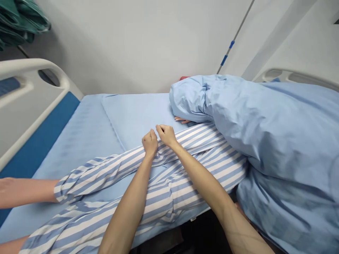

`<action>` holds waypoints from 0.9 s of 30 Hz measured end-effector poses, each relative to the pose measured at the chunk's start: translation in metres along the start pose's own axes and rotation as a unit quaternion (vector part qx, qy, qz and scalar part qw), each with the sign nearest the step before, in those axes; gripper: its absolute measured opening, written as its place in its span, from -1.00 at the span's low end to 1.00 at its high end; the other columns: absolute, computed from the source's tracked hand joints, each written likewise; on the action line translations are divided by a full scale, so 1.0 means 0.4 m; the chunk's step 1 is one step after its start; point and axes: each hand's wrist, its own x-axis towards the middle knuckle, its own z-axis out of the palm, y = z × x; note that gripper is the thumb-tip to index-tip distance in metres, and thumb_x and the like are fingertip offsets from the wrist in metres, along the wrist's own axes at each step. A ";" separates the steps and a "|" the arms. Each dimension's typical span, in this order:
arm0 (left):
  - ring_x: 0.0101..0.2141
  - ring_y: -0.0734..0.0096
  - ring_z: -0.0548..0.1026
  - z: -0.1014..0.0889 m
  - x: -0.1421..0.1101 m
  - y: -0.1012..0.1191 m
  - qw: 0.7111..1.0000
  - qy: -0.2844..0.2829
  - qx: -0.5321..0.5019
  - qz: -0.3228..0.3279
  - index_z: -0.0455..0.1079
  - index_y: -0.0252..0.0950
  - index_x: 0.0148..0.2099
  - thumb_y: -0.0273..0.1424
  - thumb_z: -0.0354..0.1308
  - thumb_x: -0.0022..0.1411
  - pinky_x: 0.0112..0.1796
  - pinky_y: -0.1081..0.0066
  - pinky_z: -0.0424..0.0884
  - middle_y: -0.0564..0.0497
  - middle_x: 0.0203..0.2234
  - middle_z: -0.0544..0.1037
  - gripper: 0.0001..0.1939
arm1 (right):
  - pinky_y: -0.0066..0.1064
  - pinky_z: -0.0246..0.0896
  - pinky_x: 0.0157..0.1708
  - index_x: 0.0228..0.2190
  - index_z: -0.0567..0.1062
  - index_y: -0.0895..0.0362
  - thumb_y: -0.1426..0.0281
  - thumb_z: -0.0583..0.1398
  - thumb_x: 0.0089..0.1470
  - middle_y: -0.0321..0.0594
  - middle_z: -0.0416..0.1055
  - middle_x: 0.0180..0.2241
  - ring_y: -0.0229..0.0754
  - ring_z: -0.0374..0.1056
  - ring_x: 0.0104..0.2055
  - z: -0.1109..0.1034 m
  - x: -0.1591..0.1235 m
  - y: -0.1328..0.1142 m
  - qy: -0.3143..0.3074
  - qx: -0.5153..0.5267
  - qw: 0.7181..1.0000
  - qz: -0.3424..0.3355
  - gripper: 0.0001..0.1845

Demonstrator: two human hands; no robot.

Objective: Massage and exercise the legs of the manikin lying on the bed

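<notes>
Creasing along two outstretched bare-ankled legs point(29, 192), blue-and-white striped cloth trousers point(169, 192) lie on a smooth light-blue bedsheet point(132, 109). Both hands, left point(150, 141) and right point(166, 134), curl into fists at the far trouser leg; any pinched cloth is indiscernible. Behind stands a plain pale wall point(132, 42). A puffy, rumpled light-blue quilt point(251, 116) hides the hips upward; the feet are cut off.

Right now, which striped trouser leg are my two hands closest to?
The far trouser leg, on the wall side: your left hand and right hand are curled at its far edge, while the near trouser leg lies closer to you.
</notes>
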 end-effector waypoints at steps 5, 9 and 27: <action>-0.61 0.45 0.27 0.002 -0.003 -0.013 0.999 -0.006 -0.030 -0.018 0.20 -0.25 -0.65 -0.22 -0.22 0.31 -0.46 0.45 0.19 0.04 -0.76 0.28 -0.49 | -0.43 -0.17 -0.46 -0.72 0.16 0.11 0.20 -0.06 0.19 -0.39 0.05 -0.70 -0.35 -0.01 -0.56 -0.018 -0.018 0.047 -0.005 -0.023 0.999 0.023 -0.50; -0.66 0.47 0.26 0.010 0.005 0.008 0.995 -0.005 -0.079 -0.052 0.19 -0.25 -0.64 -0.19 -0.19 0.28 -0.52 0.45 0.22 0.06 -0.77 0.27 -0.52 | -0.46 -0.17 -0.47 -0.71 0.21 0.14 0.19 -0.04 0.21 -0.40 0.09 -0.68 -0.37 0.00 -0.55 -0.008 -0.015 0.066 0.013 0.012 0.999 0.034 -0.48; -0.62 0.50 0.16 0.103 -0.012 0.047 0.999 -0.006 -0.034 -0.007 0.11 -0.26 -0.63 -0.24 -0.16 0.28 -0.51 0.40 0.03 0.09 -0.73 0.22 -0.56 | -0.46 -0.11 -0.47 -0.71 0.22 0.13 0.14 -0.07 0.16 -0.40 0.13 -0.69 -0.36 0.03 -0.55 -0.055 0.019 0.054 -0.006 0.038 0.998 0.053 -0.49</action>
